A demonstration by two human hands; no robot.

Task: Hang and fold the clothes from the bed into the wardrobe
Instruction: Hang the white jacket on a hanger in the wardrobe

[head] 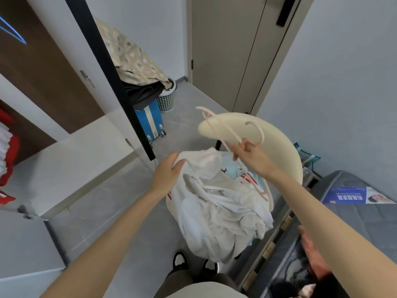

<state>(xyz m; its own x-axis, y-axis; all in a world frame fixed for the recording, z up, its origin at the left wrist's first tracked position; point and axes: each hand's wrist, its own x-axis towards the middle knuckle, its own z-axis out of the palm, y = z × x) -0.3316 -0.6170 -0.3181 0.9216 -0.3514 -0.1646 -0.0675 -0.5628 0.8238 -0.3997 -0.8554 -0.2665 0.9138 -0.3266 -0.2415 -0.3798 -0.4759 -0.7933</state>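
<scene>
A pile of white clothes [217,207] with red markings lies heaped on a cream chair [277,138] in front of me. My left hand [167,173] grips the upper left edge of a white garment in that pile. Above the pile, my right hand [251,155] holds a thin pink hanger [217,123] by its neck, next to the hook; the hanger slants from upper left down to the right. The bed [352,214] with a grey mattress lies at the right. At the left edge the open wardrobe [8,147] shows red and white garments hanging inside.
A wardrobe door [71,166] stands open at the left. Beyond it are a blue suitcase [150,121], a white lattice basket [166,100] and a patterned beige cloth [133,59]. A closed door [232,52] is straight ahead. Another person's hand [311,252] rests on the bed edge.
</scene>
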